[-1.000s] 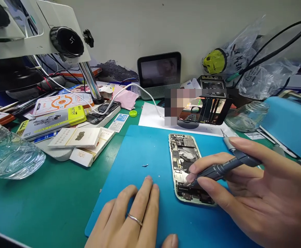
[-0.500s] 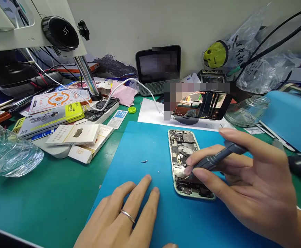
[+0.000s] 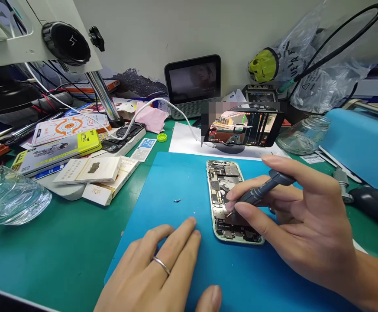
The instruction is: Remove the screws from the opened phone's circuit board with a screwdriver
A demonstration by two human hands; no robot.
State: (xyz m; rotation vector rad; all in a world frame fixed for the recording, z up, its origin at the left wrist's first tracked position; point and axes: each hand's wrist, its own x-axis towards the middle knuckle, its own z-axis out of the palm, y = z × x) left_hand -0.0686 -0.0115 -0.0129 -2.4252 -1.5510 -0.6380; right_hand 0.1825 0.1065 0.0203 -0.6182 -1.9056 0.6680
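An opened phone (image 3: 219, 182) with its circuit boards bare lies face down on the blue work mat (image 3: 176, 182). My right hand (image 3: 302, 221) pinches a dark grey precision screwdriver (image 3: 260, 190), whose tip rests on the phone's lower half. My left hand (image 3: 163, 264), with a ring on one finger, lies flat on the mat just left of the phone, fingers stretched out and holding nothing. A tiny loose part (image 3: 176, 200) sits on the mat further left.
A lit phone (image 3: 243, 128) on a stand and a glass jar (image 3: 302, 135) stand behind the mat. At left are small boxes (image 3: 94, 173), a plastic bottle (image 3: 10, 195) and a microscope arm (image 3: 46, 39). A small screen (image 3: 193, 84) stands against the wall.
The screwdriver tip has shifted a little up the phone toward its middle. My left hand has crept slightly toward the phone. The view has drifted right and down.
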